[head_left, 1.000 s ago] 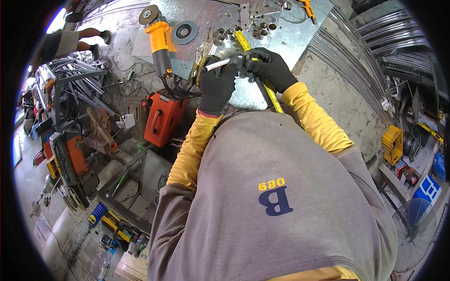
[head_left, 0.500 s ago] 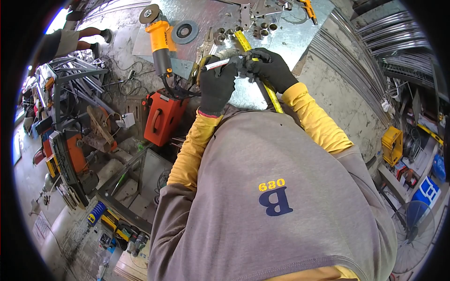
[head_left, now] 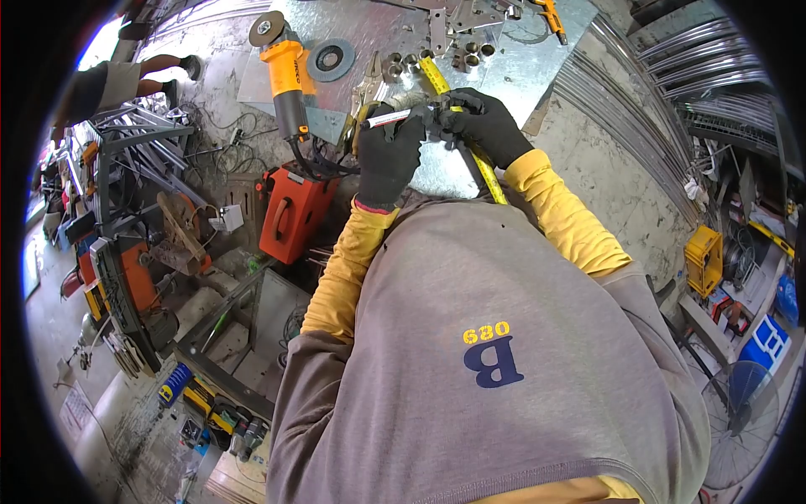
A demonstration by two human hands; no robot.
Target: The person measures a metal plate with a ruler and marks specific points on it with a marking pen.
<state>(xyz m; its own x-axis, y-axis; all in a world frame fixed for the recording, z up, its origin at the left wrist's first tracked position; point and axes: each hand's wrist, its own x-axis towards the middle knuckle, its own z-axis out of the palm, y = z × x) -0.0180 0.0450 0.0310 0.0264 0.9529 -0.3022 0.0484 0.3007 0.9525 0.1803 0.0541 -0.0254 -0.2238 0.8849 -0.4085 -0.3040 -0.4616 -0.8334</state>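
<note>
My left hand (head_left: 391, 155), in a dark work glove, is closed around a white marker (head_left: 388, 119), which lies slantwise across the fingers. Just to its right, my gloved right hand (head_left: 487, 126) pinches a yellow tape measure blade (head_left: 435, 76). The blade runs from the workbench down under the right hand towards my shirt, beside a dark bar (head_left: 489, 175). The fingertips of both hands meet over the blade and bar, so the exact contact there is hidden.
On the metal workbench (head_left: 525, 80) lie an angle grinder (head_left: 285, 76), a grinding disc (head_left: 331, 59), several short pipe pieces (head_left: 472, 55) and flat metal plates (head_left: 437, 29). A red machine (head_left: 294, 210) stands left, metal tubes (head_left: 617, 109) lie right. A person's legs (head_left: 159, 71) show far left.
Hands, marker and tape measure stay almost exactly where they were. The view has shifted very slightly.
</note>
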